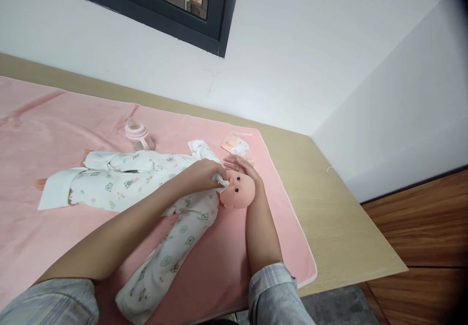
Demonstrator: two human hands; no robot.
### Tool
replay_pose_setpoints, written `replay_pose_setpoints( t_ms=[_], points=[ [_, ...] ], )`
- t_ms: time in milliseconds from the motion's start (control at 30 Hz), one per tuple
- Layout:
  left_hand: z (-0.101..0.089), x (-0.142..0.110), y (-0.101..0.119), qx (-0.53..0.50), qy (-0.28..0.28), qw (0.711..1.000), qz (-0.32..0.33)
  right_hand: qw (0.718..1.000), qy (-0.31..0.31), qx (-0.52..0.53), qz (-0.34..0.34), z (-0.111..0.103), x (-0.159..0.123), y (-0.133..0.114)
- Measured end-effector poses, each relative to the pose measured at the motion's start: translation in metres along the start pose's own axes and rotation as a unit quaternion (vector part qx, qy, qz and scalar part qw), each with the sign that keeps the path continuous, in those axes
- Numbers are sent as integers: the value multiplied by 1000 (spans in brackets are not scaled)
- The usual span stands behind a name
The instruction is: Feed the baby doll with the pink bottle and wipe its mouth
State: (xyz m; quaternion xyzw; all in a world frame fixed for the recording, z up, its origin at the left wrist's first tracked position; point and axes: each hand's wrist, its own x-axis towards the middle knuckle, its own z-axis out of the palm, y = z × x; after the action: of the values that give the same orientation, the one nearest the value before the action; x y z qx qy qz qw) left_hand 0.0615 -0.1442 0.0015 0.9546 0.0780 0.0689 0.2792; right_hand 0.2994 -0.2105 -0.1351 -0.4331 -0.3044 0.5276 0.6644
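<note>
A baby doll [241,191] in white pajamas with a small green-and-pink print [146,171] lies on its back on a pink mat [234,266], its head to the right. My left hand [203,173] reaches over the doll's chest, its fingers closed on a white tissue [221,180] that touches the doll's face at the mouth and chin. Cupped against the far side of the doll's head is my right hand [243,165], its fingers stretched out and holding nothing. Part of that hand's palm is hidden by the head.
A pink-topped baby bottle with a handle [137,133] stands on the mat beyond the doll's legs. Past my right hand lies a small clear packet with orange and white on it [236,144]. The wooden tabletop [321,208] ends at the right, and a white wall [270,61] rises behind.
</note>
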Motion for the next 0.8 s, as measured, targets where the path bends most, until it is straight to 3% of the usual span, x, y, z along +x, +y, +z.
replay_pose_setpoints(
  t_ms=[800],
  points=[
    [4, 4, -13, 13, 56, 997, -57, 999, 17, -30, 15, 5, -5, -7]
  ],
)
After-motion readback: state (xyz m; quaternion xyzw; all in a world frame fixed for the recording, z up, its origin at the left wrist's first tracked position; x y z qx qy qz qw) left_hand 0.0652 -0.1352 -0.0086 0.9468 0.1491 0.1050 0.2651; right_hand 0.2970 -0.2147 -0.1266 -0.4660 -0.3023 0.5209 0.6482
